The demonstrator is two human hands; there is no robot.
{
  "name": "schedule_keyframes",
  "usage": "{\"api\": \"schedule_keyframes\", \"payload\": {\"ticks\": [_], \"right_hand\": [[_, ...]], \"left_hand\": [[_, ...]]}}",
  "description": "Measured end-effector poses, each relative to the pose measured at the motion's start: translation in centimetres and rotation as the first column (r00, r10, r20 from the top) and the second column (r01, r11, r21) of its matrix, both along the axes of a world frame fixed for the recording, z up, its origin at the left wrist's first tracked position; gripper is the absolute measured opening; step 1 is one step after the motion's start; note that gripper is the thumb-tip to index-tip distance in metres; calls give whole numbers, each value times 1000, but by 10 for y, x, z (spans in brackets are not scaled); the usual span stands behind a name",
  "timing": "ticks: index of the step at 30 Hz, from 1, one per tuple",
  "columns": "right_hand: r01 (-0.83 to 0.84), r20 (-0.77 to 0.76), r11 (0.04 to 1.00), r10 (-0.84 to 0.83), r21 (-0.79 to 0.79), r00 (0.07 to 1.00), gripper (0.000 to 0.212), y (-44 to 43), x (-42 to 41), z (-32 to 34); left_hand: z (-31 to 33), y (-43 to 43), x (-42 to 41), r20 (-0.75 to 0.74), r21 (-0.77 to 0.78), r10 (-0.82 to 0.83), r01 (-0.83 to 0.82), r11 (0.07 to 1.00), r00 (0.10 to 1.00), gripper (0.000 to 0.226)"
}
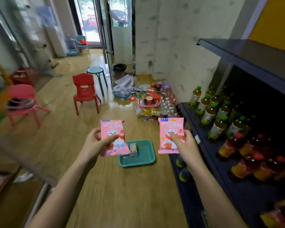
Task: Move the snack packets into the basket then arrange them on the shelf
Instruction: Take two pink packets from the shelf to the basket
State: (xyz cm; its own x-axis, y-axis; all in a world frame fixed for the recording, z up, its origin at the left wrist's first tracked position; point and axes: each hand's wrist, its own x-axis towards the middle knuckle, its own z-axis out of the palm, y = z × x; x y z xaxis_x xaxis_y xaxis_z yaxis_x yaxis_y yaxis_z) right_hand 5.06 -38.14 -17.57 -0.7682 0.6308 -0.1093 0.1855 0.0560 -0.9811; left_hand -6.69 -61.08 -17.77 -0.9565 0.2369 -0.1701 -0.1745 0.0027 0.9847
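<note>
My left grip pinches one pink packet at mid frame. My right grip pinches a second pink packet just right of it. Both are up over the green basket. A packet could slip from my thumb. The shelf at right is full of bottles, so I might knock one. The small packs in the basket are half hidden and blurry.

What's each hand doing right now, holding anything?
Left hand: grips a pink snack packet, thumb on its front.
Right hand: grips a second pink snack packet, thumb on its front.
</note>
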Motion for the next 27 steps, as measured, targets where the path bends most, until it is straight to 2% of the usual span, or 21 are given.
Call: {"api": "schedule_keyframes", "payload": {"ticks": [5, 12, 17, 22, 27], "right_hand": [[6, 64, 1000, -4, -25, 998, 24, -3, -72, -25], [-23, 145, 998, 32, -61, 989, 18, 31, -187, -90], [-30, 202, 996, 46, -80, 978, 10, 64, -289, -163], [-89, 263, 978, 138, -188, 955, 19, 86, -388, -230], [-86, 328, 982, 138, -169, 934, 19, 100, -467, -316]], "left_hand": [[-25, -2, -66, 37, -33, 31, -29, 999, 999, 43], [-90, 23, -177, 169, -85, 54, -40, 996, 984, 39], [-163, 60, -271, 279, -128, 99, -66, 990, 955, 24], [-239, 92, -363, 392, -175, 119, -53, 983, 912, 31], [-322, 118, -438, 453, -198, 125, -37, 979, 883, 32]]}}
